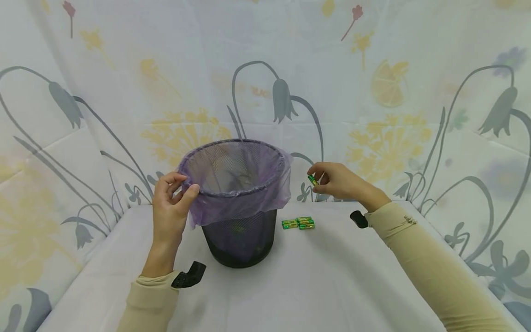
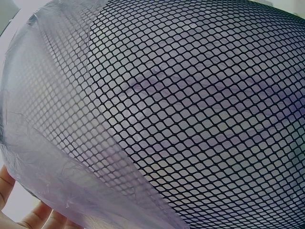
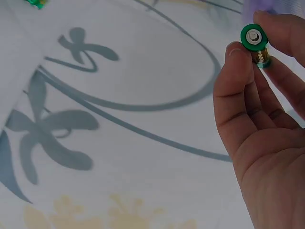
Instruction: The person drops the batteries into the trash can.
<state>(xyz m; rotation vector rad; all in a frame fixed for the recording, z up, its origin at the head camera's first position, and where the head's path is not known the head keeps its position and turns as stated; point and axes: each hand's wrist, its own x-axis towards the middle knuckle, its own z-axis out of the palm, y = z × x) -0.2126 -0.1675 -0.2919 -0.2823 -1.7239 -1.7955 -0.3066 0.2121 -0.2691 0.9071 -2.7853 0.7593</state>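
Observation:
A black mesh wastebasket stands upright on the white-covered table, lined with a thin purple bag folded over its rim. My left hand pinches the bag-covered rim at the near left, thumb and fingers on either side; in the left wrist view its fingers show at the bag's edge. To the right of the basket, about rim height, my right hand pinches a small green-and-gold battery between thumb and fingertips. Through the mesh a faint green patch shows low in the basket.
Several green-and-gold batteries lie grouped on the table just right of the basket. A white flower-printed cloth hangs behind and along both sides. Each wrist carries a black camera mount.

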